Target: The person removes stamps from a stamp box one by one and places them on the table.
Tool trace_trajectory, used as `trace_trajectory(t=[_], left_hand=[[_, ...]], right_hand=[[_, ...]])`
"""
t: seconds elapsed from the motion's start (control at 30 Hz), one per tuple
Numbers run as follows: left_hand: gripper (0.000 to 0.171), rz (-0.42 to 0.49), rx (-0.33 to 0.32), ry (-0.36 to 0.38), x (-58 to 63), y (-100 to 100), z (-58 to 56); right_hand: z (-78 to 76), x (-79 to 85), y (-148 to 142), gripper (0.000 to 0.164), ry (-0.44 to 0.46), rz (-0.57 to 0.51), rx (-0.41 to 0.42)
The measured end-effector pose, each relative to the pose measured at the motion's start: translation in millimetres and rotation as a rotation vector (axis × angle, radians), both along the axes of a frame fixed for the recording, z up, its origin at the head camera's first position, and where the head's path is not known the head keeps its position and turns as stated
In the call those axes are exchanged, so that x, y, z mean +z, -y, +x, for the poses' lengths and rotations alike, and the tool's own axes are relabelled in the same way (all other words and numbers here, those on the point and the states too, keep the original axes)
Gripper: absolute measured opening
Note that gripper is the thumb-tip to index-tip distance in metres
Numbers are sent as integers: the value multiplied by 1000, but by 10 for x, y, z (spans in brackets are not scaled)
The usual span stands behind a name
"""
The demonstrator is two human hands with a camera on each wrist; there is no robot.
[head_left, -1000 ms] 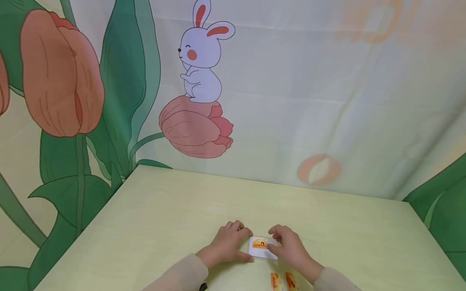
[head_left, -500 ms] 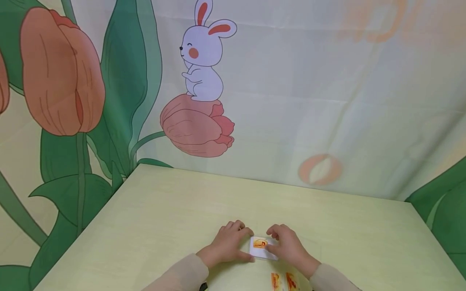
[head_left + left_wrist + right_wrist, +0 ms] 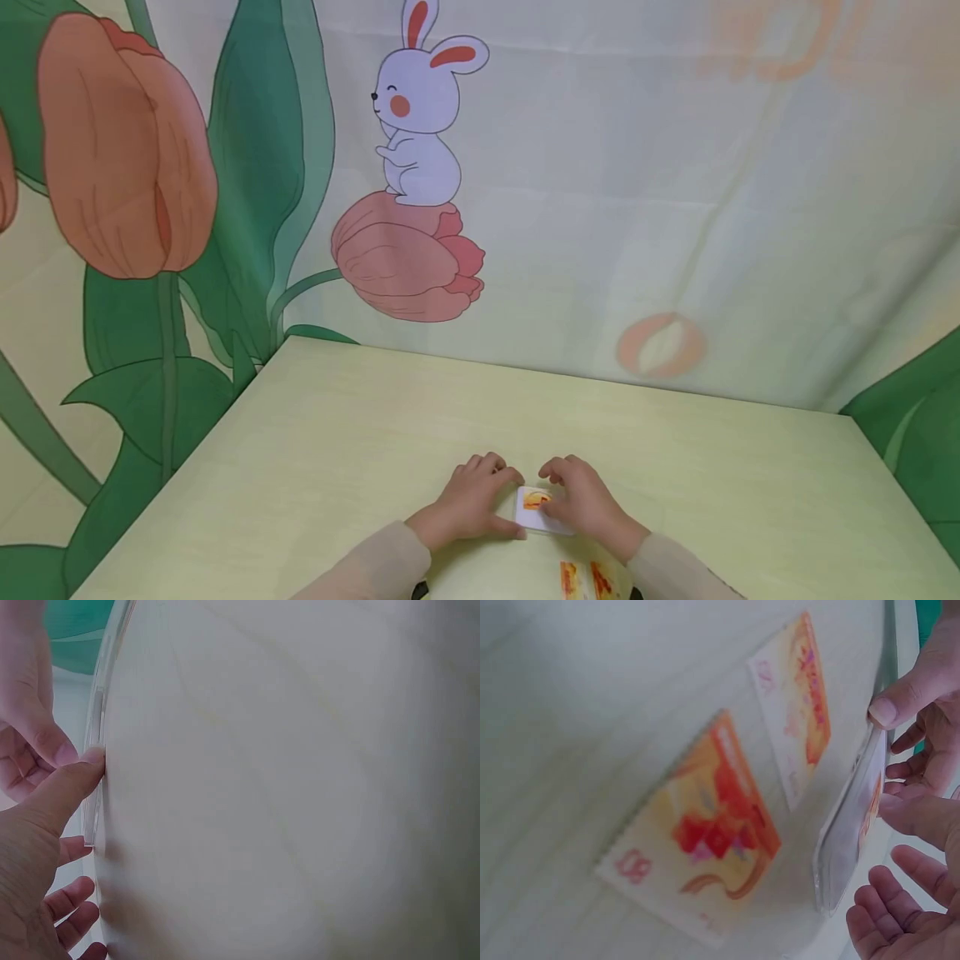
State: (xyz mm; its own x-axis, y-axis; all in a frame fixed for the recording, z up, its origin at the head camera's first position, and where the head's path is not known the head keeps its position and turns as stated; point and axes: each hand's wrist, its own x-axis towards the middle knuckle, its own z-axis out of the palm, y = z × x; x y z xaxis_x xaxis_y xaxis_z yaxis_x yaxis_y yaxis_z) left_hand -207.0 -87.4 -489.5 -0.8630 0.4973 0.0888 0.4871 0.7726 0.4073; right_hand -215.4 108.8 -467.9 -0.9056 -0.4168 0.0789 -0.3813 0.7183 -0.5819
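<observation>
A flat white case (image 3: 534, 521) with clear edges lies on the table, an orange-and-yellow stamp (image 3: 534, 500) on its upper face. At its left end, my left hand (image 3: 474, 500) grips the case, thumb at the near edge and forefinger at the far corner. My right hand (image 3: 588, 504) is over the right end, its thumb (image 3: 907, 814) touching the stamp. The right hand's other fingers (image 3: 889, 900) are loosely bent, away from the case. Part of the stamp is hidden by that thumb. The left wrist view catches only the thin edge of the case (image 3: 91, 817).
Two more orange stamps, one nearer (image 3: 705, 832) and one farther (image 3: 799, 705) in the right wrist view, lie on the pale table (image 3: 360, 433) close to the person. A printed cloth (image 3: 562, 208) with a rabbit and tulips hangs behind the table.
My right hand has shifted slightly left, its thumb reaching farther across the stamp. The left hand keeps its hold on the case. The head view has shifted a little.
</observation>
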Motion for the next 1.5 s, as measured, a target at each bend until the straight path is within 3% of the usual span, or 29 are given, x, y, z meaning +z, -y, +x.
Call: trace_trajectory(t=[0.27, 1.07, 1.5], left_hand=[[60, 8, 0, 0, 30, -10, 3], [60, 16, 0, 23, 63, -23, -12], [59, 25, 0, 20, 66, -25, -11]], right_hand=[[-25, 17, -7, 32, 45, 23, -23], [-108, 108, -14, 18, 110, 66, 80], [-117, 122, -7, 17, 138, 71, 70]])
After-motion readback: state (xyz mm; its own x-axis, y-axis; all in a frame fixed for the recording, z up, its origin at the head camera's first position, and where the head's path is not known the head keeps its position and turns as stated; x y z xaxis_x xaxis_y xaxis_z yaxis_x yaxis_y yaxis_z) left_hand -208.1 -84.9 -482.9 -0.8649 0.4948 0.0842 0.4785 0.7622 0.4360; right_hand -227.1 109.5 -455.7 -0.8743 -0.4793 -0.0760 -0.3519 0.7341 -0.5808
